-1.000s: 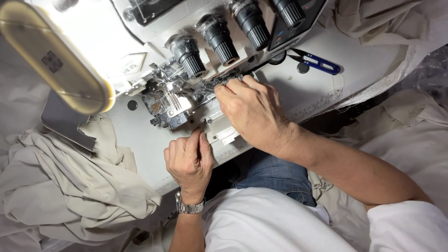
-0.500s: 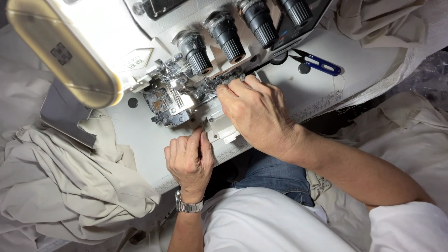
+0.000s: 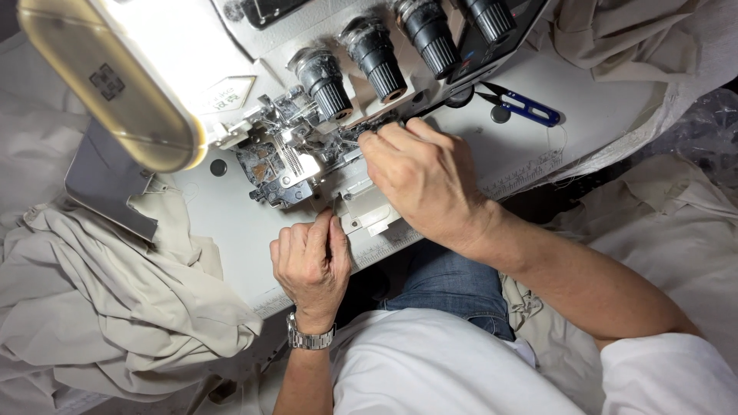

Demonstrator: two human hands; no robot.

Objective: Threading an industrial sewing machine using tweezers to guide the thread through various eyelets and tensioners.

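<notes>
Here, a white overlock sewing machine (image 3: 254,84) stands on a white table (image 3: 231,223), four black tension knobs along its front and its metal stitching parts laid bare. The right hand (image 3: 423,180) pinches narrowly into those parts; the left hand (image 3: 311,261) pinches something too small to tell near the table's front edge. Beige cloth (image 3: 115,307) drapes left; blue snips (image 3: 526,107) lie right.
</notes>
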